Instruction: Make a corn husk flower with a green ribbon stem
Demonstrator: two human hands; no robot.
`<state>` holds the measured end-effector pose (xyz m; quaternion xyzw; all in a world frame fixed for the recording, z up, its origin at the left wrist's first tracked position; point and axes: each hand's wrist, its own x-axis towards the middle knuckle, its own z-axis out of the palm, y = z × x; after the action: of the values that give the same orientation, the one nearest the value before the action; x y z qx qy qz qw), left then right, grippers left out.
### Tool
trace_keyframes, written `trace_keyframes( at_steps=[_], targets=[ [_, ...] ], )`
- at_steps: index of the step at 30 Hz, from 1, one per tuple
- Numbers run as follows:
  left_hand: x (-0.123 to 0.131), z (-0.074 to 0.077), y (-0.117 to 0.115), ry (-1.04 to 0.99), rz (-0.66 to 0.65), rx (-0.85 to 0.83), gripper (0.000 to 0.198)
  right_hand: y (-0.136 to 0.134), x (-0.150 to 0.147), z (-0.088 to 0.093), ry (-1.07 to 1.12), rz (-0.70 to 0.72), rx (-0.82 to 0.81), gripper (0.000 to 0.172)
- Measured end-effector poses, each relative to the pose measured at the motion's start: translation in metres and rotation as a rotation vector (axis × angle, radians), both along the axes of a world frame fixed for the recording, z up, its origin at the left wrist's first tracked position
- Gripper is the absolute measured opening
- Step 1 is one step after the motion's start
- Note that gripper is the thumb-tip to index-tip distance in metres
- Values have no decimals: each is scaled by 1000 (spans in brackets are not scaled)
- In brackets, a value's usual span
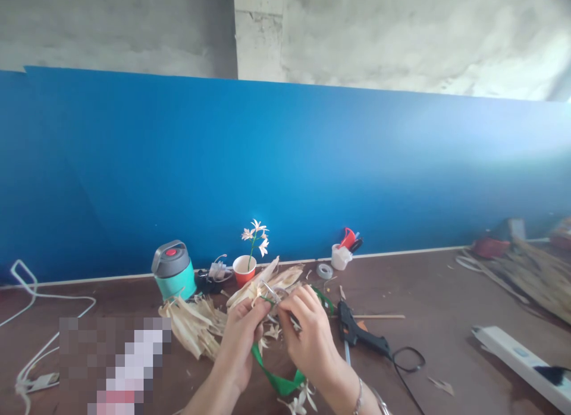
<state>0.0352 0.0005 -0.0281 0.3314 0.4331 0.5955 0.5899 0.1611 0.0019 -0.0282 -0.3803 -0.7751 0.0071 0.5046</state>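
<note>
Steadily now, look to the green strip (pixel 267 299), held at the thumb tip of the left grip (pixel 238 338) above the tabletop (pixel 423 290), with husks (pixel 289 276) behind. Note that left grip as closed, thumb pressed over the strip. Note the right grip (pixel 307 329) as drawn in almost to a pinch, close beside a slim metal piece (pixel 269 291); cannot tell of anything held between the fingertips there, nor make out the metal piece clearly. Best to pinch near the working end, leaving only a little of the strip free, so as to prevent bending. Better to move the right fingertips lightly, in small motions, than to tug. Watch the ribbon (pixel 272 374) hanging in a loop below the left grip; cannot tell whether joined to the strip. Let it fall flat and untwisted, and mind the flowers (pixel 301 401) by the lower bend, probably easy to crush under a forearm. Give the glue gun (pixel 357 332), just beside the right wrist, some room, treating the nozzle as possibly hot. Leave the cup (pixel 244 278) and upright spray (pixel 254 239) beyond the husks undisturbed.
</note>
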Motion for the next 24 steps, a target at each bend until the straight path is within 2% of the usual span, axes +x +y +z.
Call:
trace_keyframes(
  at_steps=[9,14,21,24],
  targets=[
    [1,-3,-3,-39,6,-18,37,-1,0,-3,-83,-8,16,21],
    [8,-3,-6,-6,101,-21,46,-2,-4,-5,-90,-26,19,21],
    [6,-1,-6,1,127,47,40,-1,-3,-1,-67,-50,24,21],
    [3,-1,-3,11,110,80,30,4,3,1,-75,-7,29,16]
  ],
)
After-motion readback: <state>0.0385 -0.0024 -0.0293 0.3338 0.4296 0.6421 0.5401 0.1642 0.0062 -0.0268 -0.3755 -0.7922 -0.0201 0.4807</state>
